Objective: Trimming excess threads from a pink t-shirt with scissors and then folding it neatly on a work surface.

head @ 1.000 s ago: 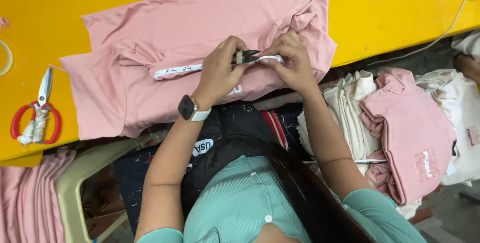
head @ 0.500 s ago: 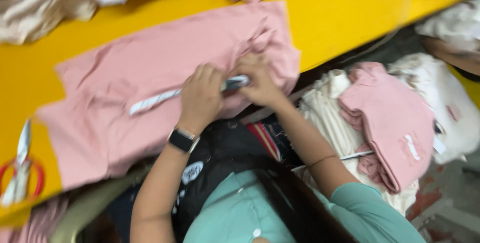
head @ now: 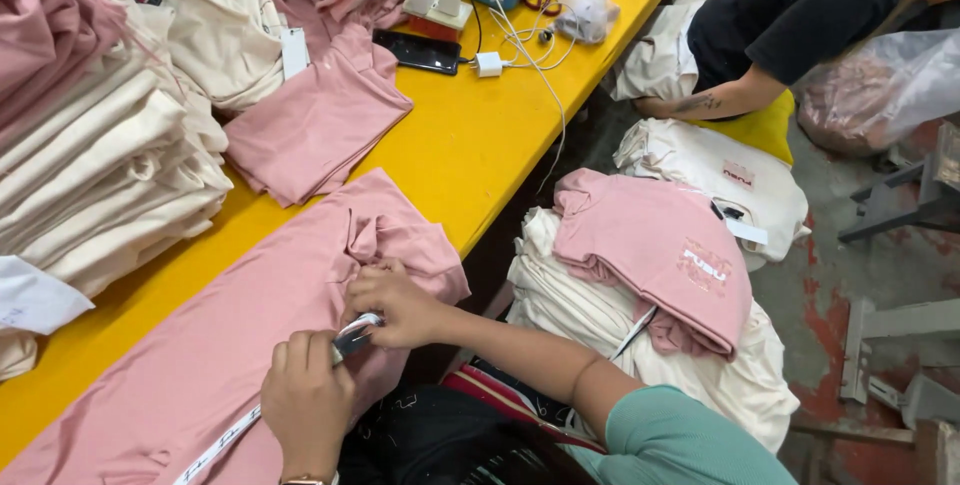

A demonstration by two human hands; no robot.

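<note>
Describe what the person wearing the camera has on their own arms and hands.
The right arm is bare from wrist to above the elbow, where a short teal-green sleeve begins. The right hand shows no glove and no ring that can be made out. The left hand is also ungloved; at its wrist, on the frame's bottom edge, a thin light band just shows, too cropped to identify.

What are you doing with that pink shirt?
A person has a pink shirt spread flat on a yellow table. The left hand and right hand hold a measuring tape across its edge. Folded cream shirts are stacked on the table, and more shirts are piled beside it. Another person works farther along.
</note>
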